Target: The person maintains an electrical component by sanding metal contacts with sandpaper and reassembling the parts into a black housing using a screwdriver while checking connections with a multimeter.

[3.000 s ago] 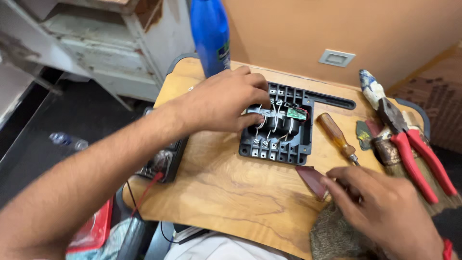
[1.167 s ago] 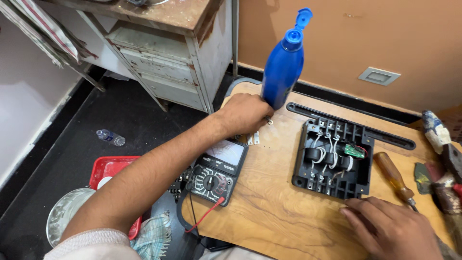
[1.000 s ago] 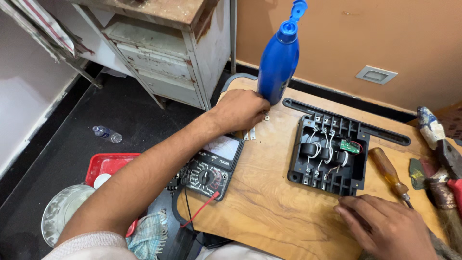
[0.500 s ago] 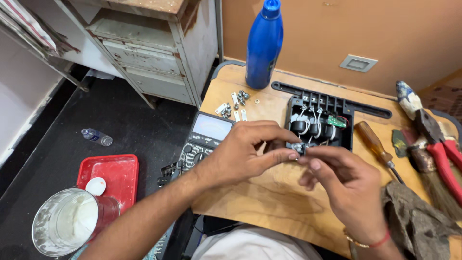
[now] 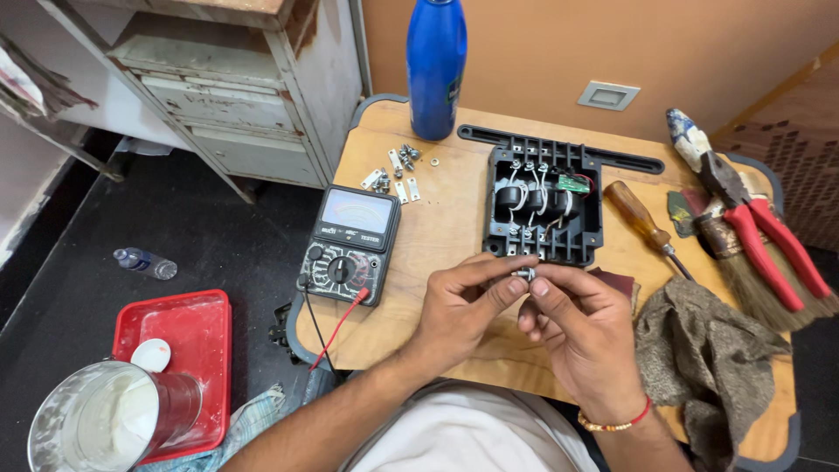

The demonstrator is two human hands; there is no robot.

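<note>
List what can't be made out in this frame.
- Small metal part: head view, mostly covered by the fingers of left hand and right hand; its kind is unclear.
- Blue bottle: top cut off by upper edge.
- Loose hardware: too small to identify.

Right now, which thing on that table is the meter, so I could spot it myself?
Start at the wooden table and go to its left edge. The meter lies flat there, left of the hands: a black box, the only thing with a dial and pale screen.
</note>
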